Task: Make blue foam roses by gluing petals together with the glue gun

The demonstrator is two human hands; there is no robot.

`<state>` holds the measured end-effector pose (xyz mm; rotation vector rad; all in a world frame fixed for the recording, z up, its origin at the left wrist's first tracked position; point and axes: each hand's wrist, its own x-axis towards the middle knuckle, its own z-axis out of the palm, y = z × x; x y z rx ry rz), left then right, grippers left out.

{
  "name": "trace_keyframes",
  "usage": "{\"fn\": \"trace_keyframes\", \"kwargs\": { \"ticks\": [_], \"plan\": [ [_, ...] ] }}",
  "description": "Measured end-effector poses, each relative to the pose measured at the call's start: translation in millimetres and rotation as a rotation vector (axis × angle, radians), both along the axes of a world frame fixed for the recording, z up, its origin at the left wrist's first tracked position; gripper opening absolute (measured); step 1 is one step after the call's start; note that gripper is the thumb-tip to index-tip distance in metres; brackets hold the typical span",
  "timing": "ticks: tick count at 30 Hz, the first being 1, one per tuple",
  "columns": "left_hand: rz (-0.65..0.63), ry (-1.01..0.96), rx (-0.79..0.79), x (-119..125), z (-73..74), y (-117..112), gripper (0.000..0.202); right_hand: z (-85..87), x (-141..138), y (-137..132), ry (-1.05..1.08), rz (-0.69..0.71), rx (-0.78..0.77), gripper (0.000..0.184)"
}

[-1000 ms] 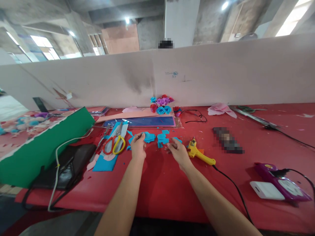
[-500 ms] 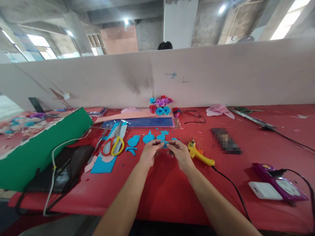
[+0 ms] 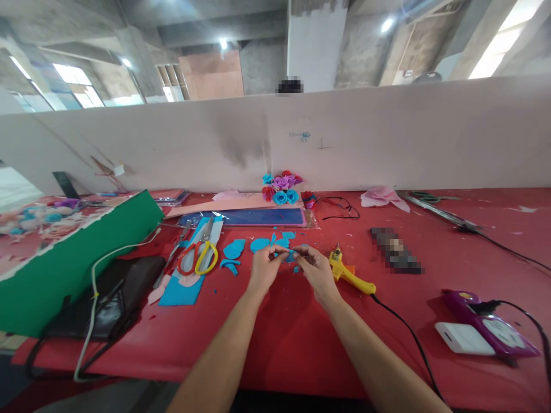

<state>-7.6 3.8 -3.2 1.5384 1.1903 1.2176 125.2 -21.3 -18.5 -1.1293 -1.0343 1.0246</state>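
Between the fingertips of both hands is a small blue paper piece (image 3: 291,254), mostly covered by the fingers. My left hand (image 3: 267,265) pinches it from the left and my right hand (image 3: 316,268) from the right. Just beyond and left of the hands lie several cut blue pieces, among them a rounded one (image 3: 234,248) and a curved strip (image 3: 230,265). Close to the right hand rests a yellow glue gun (image 3: 350,276). Scissors (image 3: 198,256) with one red and one yellow handle lie on a blue sheet (image 3: 179,291) at the left.
A bunch of paper roses (image 3: 282,189) stands by the pale partition (image 3: 185,143). At the right are a blurred dark object (image 3: 396,250), a purple power strip (image 3: 491,324) and a white adapter (image 3: 465,338). A black bag (image 3: 107,292) and green board (image 3: 86,264) occupy the left.
The fingers have shifted slightly on the blue piece, which shows as a thinner sliver now. The head view has tipped a little upward.
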Motion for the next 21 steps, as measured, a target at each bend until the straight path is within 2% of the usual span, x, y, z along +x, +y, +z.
{"fn": "trace_keyframes", "kwargs": {
  "ticks": [6, 9, 14, 18, 21],
  "plan": [
    [-0.047, 0.052, -0.043, 0.3, 2.3, -1.4, 0.022, -2.0, 1.0, 1.5, -0.034, 0.068, 0.044, 0.022],
    [-0.096, 0.020, -0.046, -0.3, 1.8, -0.9, 0.019, -4.3, 1.2, 2.6, -0.080, 0.049, 0.075, 0.020],
    [-0.158, -0.052, -0.114, -0.3, 0.5, -0.2, 0.026, -4.9, 0.9, 0.0, -0.300, -0.021, 0.155, 0.018],
    [-0.156, -0.019, -0.135, -1.7, 0.4, 0.2, 0.026, -0.8, 2.9, -4.8, -0.546, 0.014, 0.278, 0.027],
    [-0.175, -0.078, -0.188, -2.8, 0.0, 1.0, 0.024, 0.3, 5.1, -6.0, -0.620, 0.033, 0.312, 0.033]
  ]
}}
